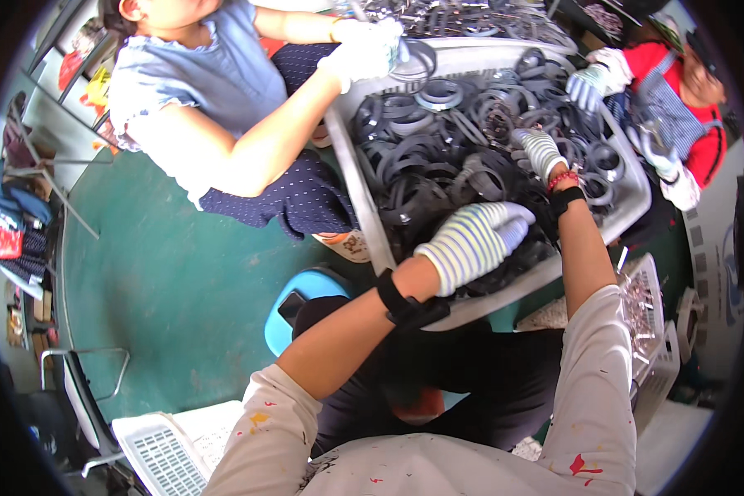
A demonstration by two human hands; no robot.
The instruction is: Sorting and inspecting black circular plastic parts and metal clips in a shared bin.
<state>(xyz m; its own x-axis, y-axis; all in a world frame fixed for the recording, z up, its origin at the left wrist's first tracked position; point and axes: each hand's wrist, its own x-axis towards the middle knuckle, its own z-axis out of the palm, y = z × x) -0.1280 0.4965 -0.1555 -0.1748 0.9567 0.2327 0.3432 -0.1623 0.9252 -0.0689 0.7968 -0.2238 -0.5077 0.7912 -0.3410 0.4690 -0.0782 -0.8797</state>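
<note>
Head view, looking down on a large light-grey plastic crate [360,186] with a tangled heap of black and dark-grey thin-walled rings [413,153] inside, overlapping at all angles. Left hand [475,244], in a white glove with yellow and blue stripes, over the near part of the heap; fingers close together, pointing right; cannot tell whether pinching a ring. Right hand [540,153], in a similar striped glove, farther in among the rings, fingers bent over the pile; fingertips partly lost against the heap, so again cannot tell about any grip. Across to the left, a co-worker in a light-blue top [223,83], white-gloved hands [364,54] raised beside a few black rings; at the far right, another co-worker in a red top [707,136].

Handling, judging by looks: probably light, springy rather than rigid, likely rubber or plastic, perhaps slick where shiny; unlikely to break, but apt to hook on neighbouring rings. Best taken by the rim, thumb inside the hole, fingers outside; better eased free than yanked.
</note>
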